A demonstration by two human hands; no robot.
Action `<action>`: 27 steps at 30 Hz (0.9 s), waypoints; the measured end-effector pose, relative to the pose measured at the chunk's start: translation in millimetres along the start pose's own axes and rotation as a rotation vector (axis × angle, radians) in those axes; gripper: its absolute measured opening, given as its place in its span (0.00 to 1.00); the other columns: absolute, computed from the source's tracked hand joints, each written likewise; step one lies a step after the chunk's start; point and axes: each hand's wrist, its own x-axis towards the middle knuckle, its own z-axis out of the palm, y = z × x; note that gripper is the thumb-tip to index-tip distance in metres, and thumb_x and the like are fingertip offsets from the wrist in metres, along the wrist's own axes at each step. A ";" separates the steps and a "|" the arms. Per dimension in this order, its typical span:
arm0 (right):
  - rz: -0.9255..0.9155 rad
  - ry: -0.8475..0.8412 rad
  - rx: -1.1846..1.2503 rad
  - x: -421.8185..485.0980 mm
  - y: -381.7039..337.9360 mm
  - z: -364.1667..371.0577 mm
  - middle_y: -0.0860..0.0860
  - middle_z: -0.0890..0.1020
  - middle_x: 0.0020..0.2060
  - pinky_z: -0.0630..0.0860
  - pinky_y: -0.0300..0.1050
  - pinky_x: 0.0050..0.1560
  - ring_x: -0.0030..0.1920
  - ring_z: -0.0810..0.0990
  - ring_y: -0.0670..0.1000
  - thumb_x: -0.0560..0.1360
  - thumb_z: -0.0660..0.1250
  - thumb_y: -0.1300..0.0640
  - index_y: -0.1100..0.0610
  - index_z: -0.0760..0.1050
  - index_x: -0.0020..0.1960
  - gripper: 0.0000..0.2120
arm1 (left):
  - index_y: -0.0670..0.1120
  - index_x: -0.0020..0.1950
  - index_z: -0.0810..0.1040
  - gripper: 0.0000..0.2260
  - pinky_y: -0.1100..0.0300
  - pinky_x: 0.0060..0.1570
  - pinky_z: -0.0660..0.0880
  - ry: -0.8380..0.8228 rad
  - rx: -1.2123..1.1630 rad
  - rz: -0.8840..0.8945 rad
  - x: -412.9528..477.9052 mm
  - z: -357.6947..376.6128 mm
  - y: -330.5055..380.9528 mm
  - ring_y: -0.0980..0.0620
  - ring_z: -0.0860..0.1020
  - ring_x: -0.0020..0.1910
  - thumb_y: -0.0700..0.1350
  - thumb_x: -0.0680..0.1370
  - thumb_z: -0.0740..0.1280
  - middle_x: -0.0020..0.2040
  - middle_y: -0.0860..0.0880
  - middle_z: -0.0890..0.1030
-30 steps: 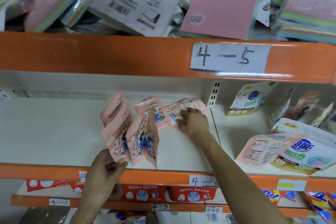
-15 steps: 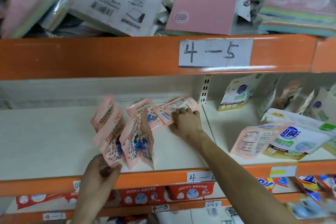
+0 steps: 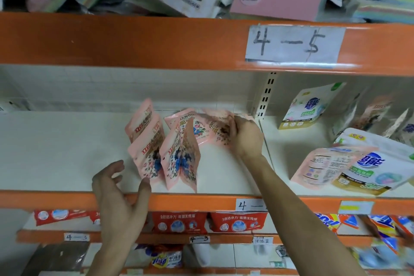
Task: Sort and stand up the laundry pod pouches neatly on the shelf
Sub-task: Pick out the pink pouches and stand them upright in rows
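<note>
The right hand (image 3: 245, 139) is far back on the white shelf board (image 3: 56, 152), just beside the cream perforated upright post (image 3: 266, 96). Its fingers curl round the right end of a glossy pink plastic pouch (image 3: 216, 129) that lies low there. This lying pouch is blurred, so I cannot tell whether it rests on the board or is a little lifted. Its long axis runs left to right, pointing toward the standing group, and the right hand is clearly the nearer one to it.

To the left stand the pink flower-printed pouches (image 3: 181, 159). They are thin, soft film bags with flat sealed edges, leaning a little and spread at the bottom. The left hand (image 3: 118, 188) is at the near orange shelf edge (image 3: 201, 203), its fingers spread and loosely bent, holding nothing. Its thumb is at the lower corner of the near-left pouch; I cannot tell if it touches.

I think the next move must turn the lying pouch upright and set it at the right of the row. The soft film may slump, so the free left hand could steady the group.
</note>
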 end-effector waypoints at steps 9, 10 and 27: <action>0.365 0.365 0.384 24.4 10.5 -30.5 0.61 0.82 0.37 0.62 0.43 0.35 0.35 0.73 0.55 0.81 0.57 0.54 0.64 0.78 0.43 0.18 | 0.50 0.61 0.67 0.20 0.76 0.51 0.68 0.008 -0.087 0.236 10.7 -3.5 33.0 0.46 0.72 0.58 0.48 0.71 0.68 0.60 0.46 0.68; 0.383 0.390 0.413 25.2 13.2 -32.1 0.60 0.80 0.35 0.61 0.42 0.35 0.34 0.71 0.54 0.81 0.57 0.54 0.64 0.78 0.41 0.19 | 0.53 0.60 0.67 0.20 0.78 0.51 0.68 0.015 -0.082 0.243 11.7 -3.8 33.6 0.45 0.72 0.59 0.47 0.71 0.68 0.60 0.45 0.68; 0.505 0.265 0.323 13.8 43.7 -38.7 0.61 0.83 0.44 0.66 0.44 0.39 0.44 0.79 0.62 0.79 0.60 0.55 0.63 0.76 0.49 0.12 | 0.46 0.55 0.75 0.14 0.77 0.51 0.65 -0.094 0.046 0.551 58.3 -26.6 104.2 0.56 0.70 0.58 0.51 0.74 0.61 0.54 0.62 0.72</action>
